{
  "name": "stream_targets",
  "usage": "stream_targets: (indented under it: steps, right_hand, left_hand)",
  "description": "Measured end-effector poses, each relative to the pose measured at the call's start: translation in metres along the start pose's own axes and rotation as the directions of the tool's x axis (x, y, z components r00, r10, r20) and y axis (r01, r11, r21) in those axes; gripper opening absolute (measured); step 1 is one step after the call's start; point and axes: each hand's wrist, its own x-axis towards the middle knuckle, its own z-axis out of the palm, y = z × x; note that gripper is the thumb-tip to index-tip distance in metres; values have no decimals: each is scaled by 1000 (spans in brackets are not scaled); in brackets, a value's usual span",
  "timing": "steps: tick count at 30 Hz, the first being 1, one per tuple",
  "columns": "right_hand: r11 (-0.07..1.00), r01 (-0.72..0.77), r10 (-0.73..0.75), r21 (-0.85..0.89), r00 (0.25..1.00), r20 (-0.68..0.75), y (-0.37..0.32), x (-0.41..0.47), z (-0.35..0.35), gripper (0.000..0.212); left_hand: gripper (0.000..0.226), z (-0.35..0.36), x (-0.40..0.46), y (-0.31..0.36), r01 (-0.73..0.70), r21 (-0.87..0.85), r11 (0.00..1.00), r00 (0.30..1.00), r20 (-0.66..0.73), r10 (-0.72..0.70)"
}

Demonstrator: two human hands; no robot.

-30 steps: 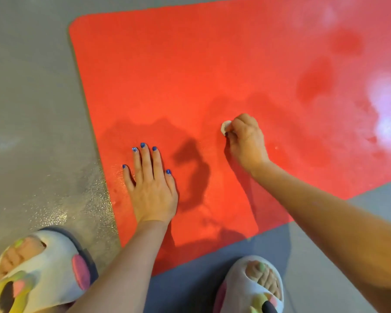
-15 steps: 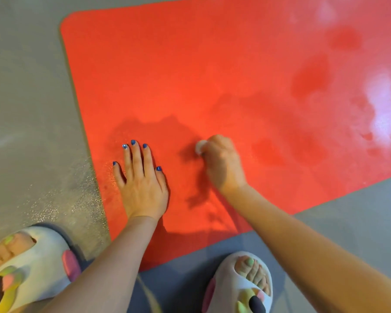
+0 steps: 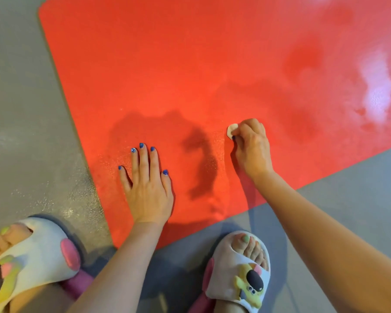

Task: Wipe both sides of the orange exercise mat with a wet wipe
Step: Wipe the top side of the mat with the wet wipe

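Wet wipe pinched on the orange mat

The right hand (image 3: 252, 146) pinches a small wadded wet wipe (image 3: 232, 130) at its 10 o'clock fingertips, against the orange exercise mat (image 3: 167, 75); at 9 o'clock of it, the left hand (image 3: 147, 188) presses flat, fingers spread.

left hand (image 3: 148, 188) lies flat on the orange mat (image 3: 167, 75). right hand (image 3: 252, 146), at its 2 o'clock, pinches a balled wet wipe (image 3: 231, 131) against it.

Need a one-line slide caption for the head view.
Left hand braces orange mat while right hand scrubs with wet wipe.
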Motion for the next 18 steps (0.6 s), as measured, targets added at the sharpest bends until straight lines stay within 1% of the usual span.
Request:
stream_targets:
  steps: [4, 5, 7, 8, 9, 10, 11, 12, 13, 16, 18]
  right_hand:
    - [999, -31, 31, -11, 999, -37, -4, -4, 0, 23]
    - [1000, -5, 5, -13, 1000, -18, -13, -6, 4, 26]
    - [990, 138, -139, 19, 982, 124, -42, -11, 18, 31]
    - [971, 233, -239, 53, 945, 221, -59, -16, 26, 31]
    - [939, 336, -341, 70, 892, 297, -71, -21, 31, 30]
    - [903, 426, -418, 59, 837, 353, -74, -22, 31, 29]
    - [881, 471, -448, 42, 804, 392, -68, -18, 25, 29]
    - [884, 467, -434, 20, 804, 406, -54, -13, 14, 30]
    - [900, 437, -402, -1, 829, 390, -35, -9, 1, 30]
    - [960, 260, -229, -102, 942, 244, 21, -7, -42, 24]
    - [978, 175, -153, -112, 972, 179, 20, -17, -45, 19]
  left_hand:
    - [62, 2, 0, 0, 1, 51, 999, 1000, 16, -1]
    - [63, 2, 1, 0, 2, 53, 999, 1000, 18, -3]
    - [63, 2, 0, 1, -1, 38, 999, 1000, 14, 1]
    - [63, 2, 0, 0, -2, 24, 1000, 1000, 13, 2]
    - [62, 2, -1, -1, -1, 12, 1000, 1000, 10, 1]
    - [62, 2, 0, -2, 1, 7, 1000, 1000, 4, -1]
    - [62, 2, 0, -3, 1, 9, 1000, 1000, 1, -1]
    - [62, 1, 0, -2, -1, 16, 1000, 1000, 3, 1]
    - [62, 1, 0, -1, -3, 23, 1000, 1000, 9, 3]
    - [62, 1, 0, 0, 4, 46, 999, 1000, 27, -5]
    - [63, 1, 0, 1, 9, 53, 999, 999, 32, -11]
